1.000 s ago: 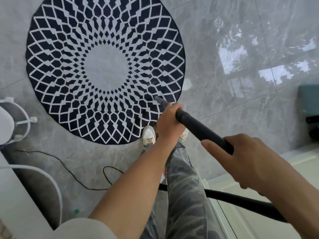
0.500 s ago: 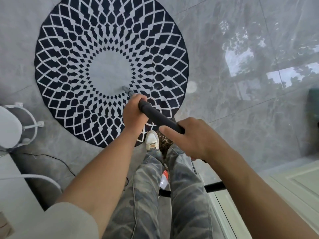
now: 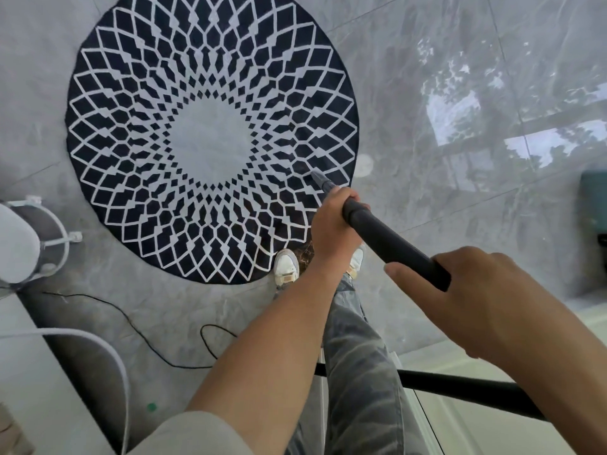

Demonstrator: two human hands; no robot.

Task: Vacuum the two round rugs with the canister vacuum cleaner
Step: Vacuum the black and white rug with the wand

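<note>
Across the upper left of the frame lies the round navy-and-white rug (image 3: 210,139) on the grey tiled floor (image 3: 443,224); the vacuum wand (image 3: 391,243) slants down from the lower right, its narrow nozzle (image 3: 320,179) touching the rug near its right edge; the left hand (image 3: 333,228) wraps around the wand just behind the nozzle; the right hand (image 3: 476,290) curls around it further back; the black hose (image 3: 460,387) crosses the lower right behind patterned trousers (image 3: 361,372); white sneakers (image 3: 286,267) stand at the rug's lower edge; a thin black cord (image 3: 190,367) snakes over the floor at lower left.
</note>
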